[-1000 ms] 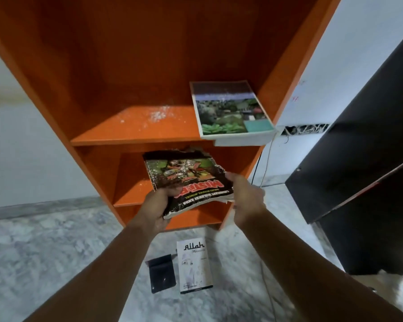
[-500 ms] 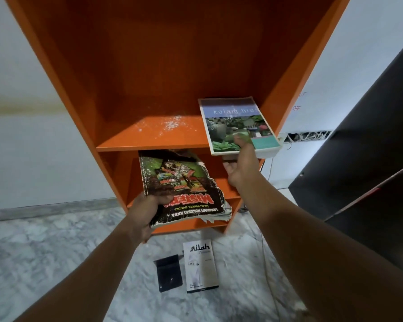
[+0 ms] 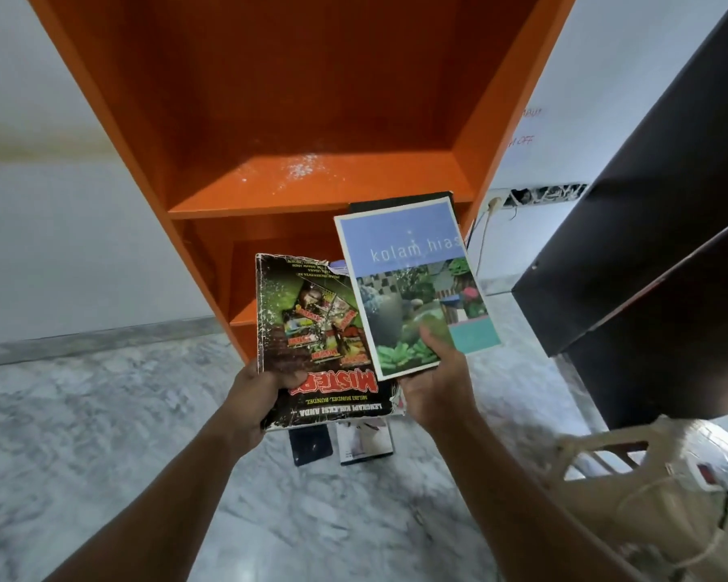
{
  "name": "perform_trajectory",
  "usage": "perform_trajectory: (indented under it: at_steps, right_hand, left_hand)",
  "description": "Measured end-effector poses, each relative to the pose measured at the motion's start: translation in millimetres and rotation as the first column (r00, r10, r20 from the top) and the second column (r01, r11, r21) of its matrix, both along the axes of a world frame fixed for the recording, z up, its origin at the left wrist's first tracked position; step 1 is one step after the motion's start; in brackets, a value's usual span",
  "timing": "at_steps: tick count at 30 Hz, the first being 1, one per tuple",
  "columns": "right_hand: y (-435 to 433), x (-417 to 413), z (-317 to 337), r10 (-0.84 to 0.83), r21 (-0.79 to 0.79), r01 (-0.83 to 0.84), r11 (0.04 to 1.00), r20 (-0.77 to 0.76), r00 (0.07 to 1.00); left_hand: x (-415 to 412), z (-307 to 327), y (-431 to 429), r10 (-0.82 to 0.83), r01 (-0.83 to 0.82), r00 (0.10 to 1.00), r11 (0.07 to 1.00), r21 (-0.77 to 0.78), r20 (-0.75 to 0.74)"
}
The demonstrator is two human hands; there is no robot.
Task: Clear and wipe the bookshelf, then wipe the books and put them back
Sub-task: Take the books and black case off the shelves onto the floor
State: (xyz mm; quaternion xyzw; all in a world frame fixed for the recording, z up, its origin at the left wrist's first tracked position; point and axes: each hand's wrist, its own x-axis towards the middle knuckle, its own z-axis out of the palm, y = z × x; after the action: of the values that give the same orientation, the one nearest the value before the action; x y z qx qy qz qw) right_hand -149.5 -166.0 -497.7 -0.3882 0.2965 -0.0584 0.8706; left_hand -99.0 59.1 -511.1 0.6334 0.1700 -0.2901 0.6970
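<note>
An orange bookshelf (image 3: 312,191) stands in front of me, its upper shelf bare except for white dust specks (image 3: 299,172). My left hand (image 3: 255,396) grips a worn dark "Misteri" book (image 3: 312,342) by its lower left corner, cover up. My right hand (image 3: 436,384) holds a blue "kolam hias" book (image 3: 412,283) with the thumb on its cover; a dark book (image 3: 396,199) shows just behind its top edge. On the floor below my hands lie a white booklet (image 3: 364,443) and a dark cloth (image 3: 310,445), both partly hidden.
A dark cabinet (image 3: 648,254) leans in on the right. A beige basket or bag (image 3: 656,489) sits at the lower right. A wall socket with a cable (image 3: 492,203) is beside the shelf. The floor is grey marble (image 3: 102,434).
My right hand left the Misteri book, reached to the upper shelf and lifted the kolam hias book off it toward me. The left hand kept the Misteri book.
</note>
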Motion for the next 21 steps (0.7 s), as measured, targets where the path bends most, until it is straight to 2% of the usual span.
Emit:
perform_trajectory:
  at_steps: [4,8,11,13,19,21]
  right_hand:
    - [3,-29,-38,0.03,0.025,-0.027,0.999,-0.124,0.992]
    - [6,-48,-98,-0.013,0.117,0.036,0.993,-0.189,0.982]
    - [9,-56,-152,-0.029,0.113,0.065,0.992,-0.288,0.957]
    - [9,-59,-195,-0.036,0.117,0.083,0.99,-0.358,0.933]
    - [10,-37,-356,-0.041,0.122,0.096,0.988,-0.39,0.92]
    - [14,-24,-406,-0.008,0.097,0.05,0.994,-0.396,0.918]
  left_hand:
    - [-21,-26,19,-0.002,0.003,1.0,1.0,0.03,-0.025]
    - [-32,-55,30,-0.007,0.009,0.998,0.999,0.036,-0.064]
    - [-39,-89,35,0.009,-0.009,0.995,1.0,0.0,-0.099]
    - [-44,-125,40,0.037,-0.043,0.99,0.998,-0.041,-0.139]
    - [-52,-262,44,0.14,-0.18,0.963,0.97,-0.164,-0.232]
    - [-50,-305,42,0.183,-0.235,0.952,0.95,-0.205,-0.244]
